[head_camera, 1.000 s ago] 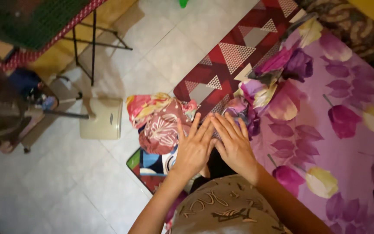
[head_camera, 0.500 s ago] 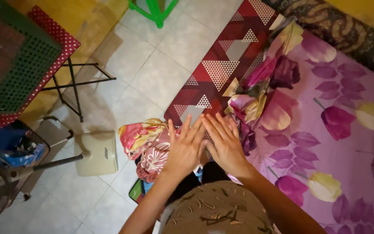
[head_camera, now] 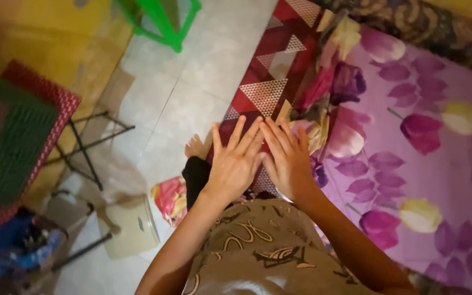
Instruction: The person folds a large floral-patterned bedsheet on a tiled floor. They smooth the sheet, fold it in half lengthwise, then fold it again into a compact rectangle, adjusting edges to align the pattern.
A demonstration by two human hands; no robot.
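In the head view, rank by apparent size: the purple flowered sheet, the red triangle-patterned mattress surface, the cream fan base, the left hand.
1. purple flowered sheet
2. red triangle-patterned mattress surface
3. cream fan base and left hand: these look alike, and the hand is nearer the camera, so unranked.

Both hands (head_camera: 260, 164) flat, fingers (head_camera: 240, 133) spread

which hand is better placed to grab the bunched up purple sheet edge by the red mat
Right, probably. The right hand lies flat beside the bunched purple floral sheet, its fingertips almost at the folds. The left hand rests further off, over the red triangle-pattern mat, with the right hand between it and the sheet.
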